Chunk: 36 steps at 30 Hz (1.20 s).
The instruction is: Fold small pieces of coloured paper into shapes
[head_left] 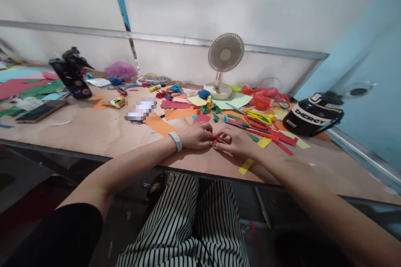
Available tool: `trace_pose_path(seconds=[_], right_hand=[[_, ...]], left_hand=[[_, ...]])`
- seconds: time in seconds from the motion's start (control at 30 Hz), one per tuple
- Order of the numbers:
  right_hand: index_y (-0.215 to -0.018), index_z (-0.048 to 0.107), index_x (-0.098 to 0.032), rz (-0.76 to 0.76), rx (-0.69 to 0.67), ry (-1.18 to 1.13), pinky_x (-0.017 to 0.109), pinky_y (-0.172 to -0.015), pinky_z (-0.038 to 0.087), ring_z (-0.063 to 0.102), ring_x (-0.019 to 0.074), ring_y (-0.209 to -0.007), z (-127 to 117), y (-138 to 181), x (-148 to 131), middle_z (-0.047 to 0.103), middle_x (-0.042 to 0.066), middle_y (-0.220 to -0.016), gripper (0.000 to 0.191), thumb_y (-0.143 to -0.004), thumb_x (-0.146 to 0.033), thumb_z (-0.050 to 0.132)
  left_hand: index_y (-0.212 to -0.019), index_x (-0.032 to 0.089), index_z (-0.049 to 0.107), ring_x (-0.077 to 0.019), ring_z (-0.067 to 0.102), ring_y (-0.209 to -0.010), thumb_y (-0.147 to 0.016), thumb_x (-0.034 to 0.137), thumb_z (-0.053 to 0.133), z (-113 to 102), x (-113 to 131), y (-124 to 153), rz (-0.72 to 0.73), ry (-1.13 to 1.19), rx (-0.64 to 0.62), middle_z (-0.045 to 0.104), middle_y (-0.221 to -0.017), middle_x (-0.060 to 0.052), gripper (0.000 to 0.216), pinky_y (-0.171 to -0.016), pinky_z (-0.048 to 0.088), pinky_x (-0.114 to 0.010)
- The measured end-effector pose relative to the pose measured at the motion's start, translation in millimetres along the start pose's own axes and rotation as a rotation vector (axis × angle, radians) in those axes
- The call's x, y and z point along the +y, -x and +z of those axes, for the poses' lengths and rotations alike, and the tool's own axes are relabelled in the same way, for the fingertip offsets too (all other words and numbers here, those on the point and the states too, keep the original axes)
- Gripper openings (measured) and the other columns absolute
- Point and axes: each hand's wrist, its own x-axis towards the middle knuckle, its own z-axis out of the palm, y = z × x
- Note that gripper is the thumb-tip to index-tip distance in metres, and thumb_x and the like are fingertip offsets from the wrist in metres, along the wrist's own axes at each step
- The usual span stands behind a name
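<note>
Near the table's front edge, my left hand point(198, 136) and my right hand point(233, 142) meet fingertip to fingertip. Pinched between them is a small piece of red paper point(215, 140), mostly hidden by the fingers. A wider red paper piece point(203, 119) lies just beyond my left hand. Orange paper point(161, 124) is spread to the left of it. To the right of my right hand lie orange-handled scissors point(266, 133) and yellow-handled scissors point(258, 117). Yellow paper strips point(246, 166) rest close to my right wrist.
A small fan point(225, 52) stands at the back. A black jug point(315, 114) is at the right, a dark bottle point(71, 74) at the left. A phone point(41, 111) lies at far left. Yarn, paper scraps and a red plastic bag point(261, 96) cover the back of the table point(94, 135).
</note>
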Motion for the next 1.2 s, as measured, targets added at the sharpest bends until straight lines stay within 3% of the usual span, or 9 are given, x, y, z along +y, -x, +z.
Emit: trace_pose_path(seconds=[0.07, 0.37, 0.5, 0.67, 0.93, 1.2], right_hand=[[-0.091, 0.070, -0.018, -0.139, 0.043, 0.112, 0.030, -0.070, 0.045, 0.061, 0.0204, -0.080, 3.7, -0.2, -0.2, 0.066, 0.008, -0.088, 0.026, -0.084, -0.043, 0.067], [-0.084, 0.071, -0.020, -0.380, 0.092, 0.293, 0.029, -0.066, 0.048, 0.063, 0.0189, -0.074, 2.5, -0.7, 6.0, 0.069, 0.007, -0.080, 0.016, -0.091, -0.025, 0.057], [-0.093, 0.071, -0.019, -0.464, 0.209, 0.321, 0.028, -0.066, 0.050, 0.066, 0.0176, -0.074, 9.0, -0.2, 9.6, 0.072, 0.007, -0.085, 0.017, -0.093, -0.021, 0.055], [-0.089, 0.072, -0.019, -0.546, 0.374, 0.404, 0.031, -0.071, 0.053, 0.067, 0.0190, -0.076, 18.9, -0.2, 14.4, 0.074, 0.008, -0.085, 0.016, -0.092, -0.019, 0.056], [-0.090, 0.072, -0.022, -0.537, 0.406, 0.358, 0.033, -0.072, 0.053, 0.066, 0.0196, -0.077, 28.7, -2.8, 18.9, 0.074, 0.007, -0.089, 0.012, -0.090, -0.020, 0.060], [-0.091, 0.071, -0.022, -0.525, 0.381, 0.279, 0.035, -0.075, 0.053, 0.065, 0.0201, -0.078, 28.1, -2.5, 17.4, 0.072, 0.007, -0.087, 0.012, -0.094, -0.024, 0.060]], left_hand=[[-0.120, 0.019, 0.072, -0.0222, 0.059, -0.098, -0.095, 0.038, 0.057, -0.5, -3.4, 0.6, -0.007, 0.052, 0.007, 0.062, -0.109, -0.011, 0.034, -0.088, 0.047, -0.035], [-0.114, 0.015, 0.073, -0.0233, 0.060, -0.102, -0.092, 0.035, 0.061, -1.5, -8.7, 0.5, -0.040, 0.117, -0.010, 0.062, -0.110, -0.012, 0.032, -0.092, 0.046, -0.035], [-0.110, 0.015, 0.074, -0.0220, 0.060, -0.097, -0.093, 0.034, 0.060, 2.4, -6.5, -2.7, -0.031, 0.073, 0.022, 0.063, -0.106, -0.012, 0.029, -0.086, 0.047, -0.033], [-0.096, 0.018, 0.078, -0.0183, 0.061, -0.086, -0.094, 0.036, 0.061, 6.2, -6.5, -9.9, -0.063, 0.031, 0.069, 0.066, -0.095, -0.009, 0.025, -0.077, 0.045, -0.029], [-0.087, 0.017, 0.079, -0.0173, 0.061, -0.080, -0.095, 0.027, 0.059, 11.6, -8.0, -12.2, -0.055, 0.015, 0.080, 0.067, -0.090, -0.009, 0.024, -0.071, 0.044, -0.028], [-0.095, 0.020, 0.078, -0.0185, 0.062, -0.091, -0.096, 0.032, 0.058, 6.1, -6.5, -0.1, 0.026, -0.023, 0.049, 0.064, -0.105, -0.010, 0.024, -0.084, 0.047, -0.031]])
